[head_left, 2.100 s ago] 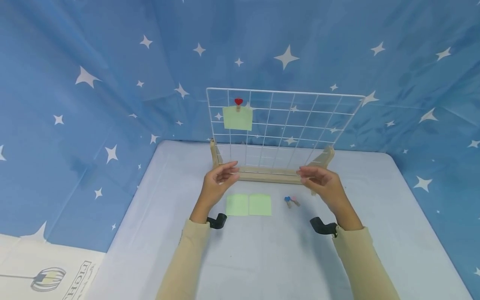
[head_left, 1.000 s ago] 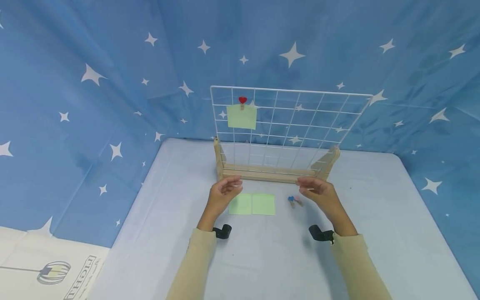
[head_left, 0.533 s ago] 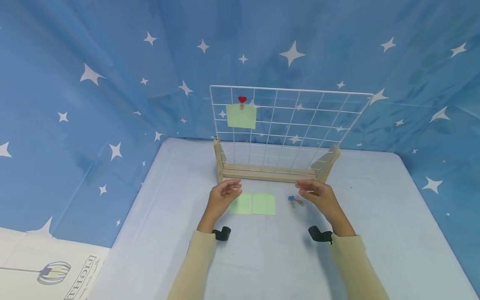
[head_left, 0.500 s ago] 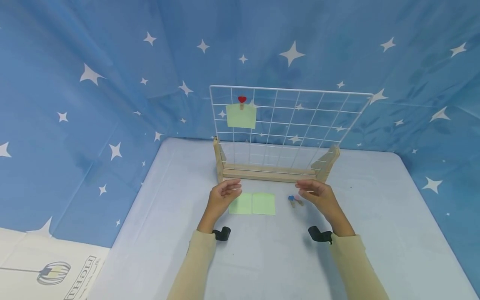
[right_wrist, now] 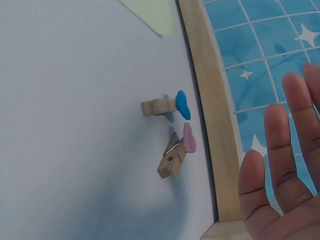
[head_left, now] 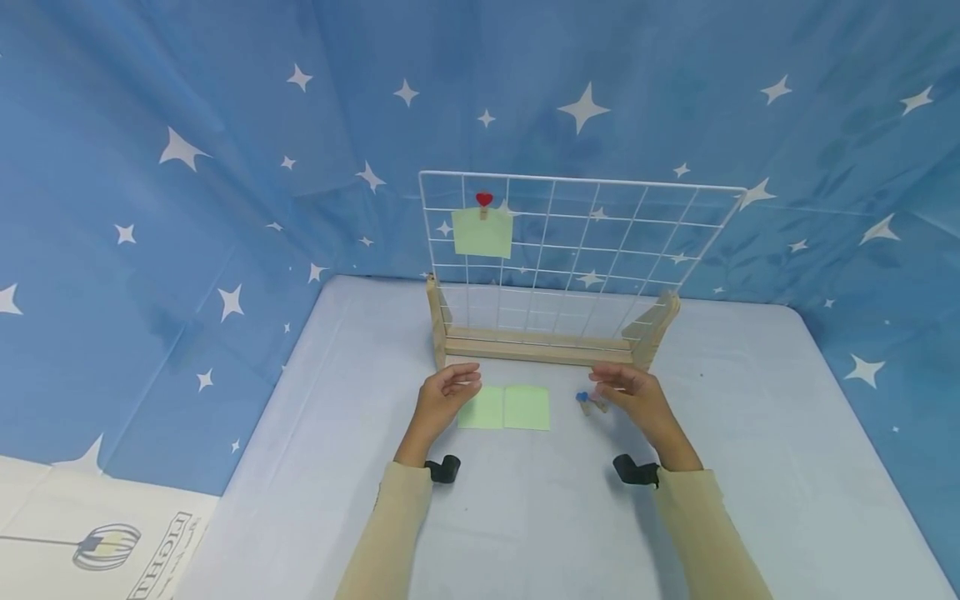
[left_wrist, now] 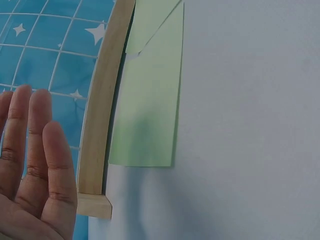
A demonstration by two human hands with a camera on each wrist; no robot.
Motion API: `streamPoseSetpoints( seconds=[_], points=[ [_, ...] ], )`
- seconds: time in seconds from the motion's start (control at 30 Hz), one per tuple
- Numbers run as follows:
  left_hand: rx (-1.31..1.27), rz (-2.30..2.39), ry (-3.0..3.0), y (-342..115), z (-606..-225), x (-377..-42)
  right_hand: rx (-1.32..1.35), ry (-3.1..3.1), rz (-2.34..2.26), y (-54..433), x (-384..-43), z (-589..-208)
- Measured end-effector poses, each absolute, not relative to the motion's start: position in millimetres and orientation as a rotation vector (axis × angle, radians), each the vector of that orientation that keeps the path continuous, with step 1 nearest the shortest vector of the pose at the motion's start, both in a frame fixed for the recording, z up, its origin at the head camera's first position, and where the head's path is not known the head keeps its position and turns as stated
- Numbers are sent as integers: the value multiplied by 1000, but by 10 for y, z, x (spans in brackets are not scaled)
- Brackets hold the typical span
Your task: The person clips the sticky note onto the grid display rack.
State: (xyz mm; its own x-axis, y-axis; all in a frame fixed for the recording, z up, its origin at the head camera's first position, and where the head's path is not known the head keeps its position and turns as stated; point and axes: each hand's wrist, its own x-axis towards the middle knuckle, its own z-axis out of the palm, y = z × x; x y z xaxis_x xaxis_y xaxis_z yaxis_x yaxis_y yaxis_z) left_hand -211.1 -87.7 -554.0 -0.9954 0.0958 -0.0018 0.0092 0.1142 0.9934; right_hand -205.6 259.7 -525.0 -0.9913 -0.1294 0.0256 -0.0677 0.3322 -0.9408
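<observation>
Two pale green paper notes (head_left: pixel 527 408) lie side by side on the white table. My left hand (head_left: pixel 442 398) hovers at the left note (left_wrist: pixel 150 115), fingers relaxed and holding nothing. To the right lie two small wooden clothespins, one with a blue heart (head_left: pixel 582 399) and one with a pink heart (right_wrist: pixel 175 155). Over the pink clothespin is my right hand (head_left: pixel 633 398), its fingers loosely bent with nothing in them; its fingertips partly cover that clothespin in the head view. A third green note (head_left: pixel 482 233) hangs on the white wire grid (head_left: pixel 592 214) under a red heart clothespin (head_left: pixel 483 202).
The grid leans back in a wooden stand (head_left: pixel 525 350) behind the notes. A blue curtain with white stars (head_left: pixel 225 150) surrounds the back and sides of the table (head_left: pixel 517 533). Printed cream cloth (head_left: pixel 45 533) shows at the lower left.
Both hands have come down from in front of the stand toward the table. Lately the right hand has shifted slightly left and lower, over the pink clothespin. The notes and clothespins stay put.
</observation>
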Motion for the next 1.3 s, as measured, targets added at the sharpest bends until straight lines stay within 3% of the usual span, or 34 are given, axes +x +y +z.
streamPoseSetpoints(
  seconds=[1.3],
  points=[
    [-125,1751,2503,-885,-5656,-2166,-126,2629,-1397,2564,-2183,-5598]
  ],
)
